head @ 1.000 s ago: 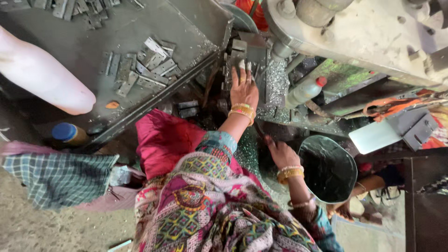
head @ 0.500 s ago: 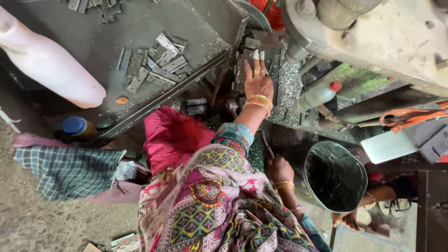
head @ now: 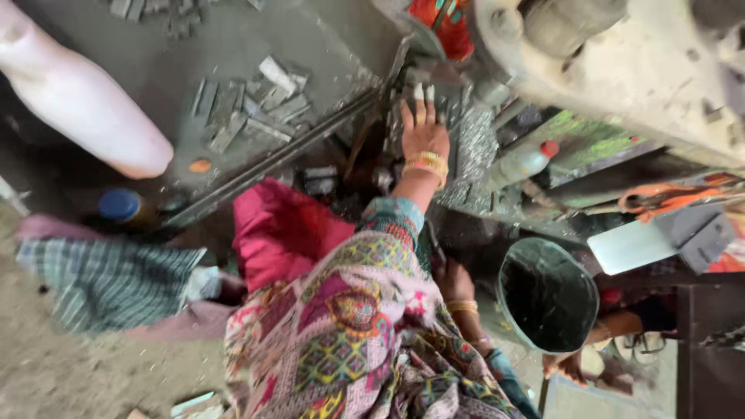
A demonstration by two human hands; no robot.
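Note:
My left hand [head: 424, 138], with gold bangles at the wrist, reaches forward with fingers spread and lies on a heap of small grey metal pieces [head: 473, 147] at the foot of a big pale machine [head: 621, 70]. Whether it pinches a piece I cannot make out. My right hand [head: 455, 282] is lower, in shadow beside a dark round bucket [head: 547, 295], its fingers curled and its hold unclear. My patterned sleeve and a pink cloth [head: 287, 229] fill the near middle.
More metal strips [head: 256, 109] lie on a grey sloped plate [head: 326, 46]. A plastic bottle with a red cap [head: 521, 161] lies right of my left hand. A blue-capped jar [head: 120, 206], a checked cloth [head: 101, 283] and a pale rounded object [head: 77, 101] are on the left. Another person's foot [head: 570, 366] shows below the bucket.
My left hand has stayed stretched out on the metal pieces. My right hand has drawn back and down next to the bucket. The view has shifted slightly.

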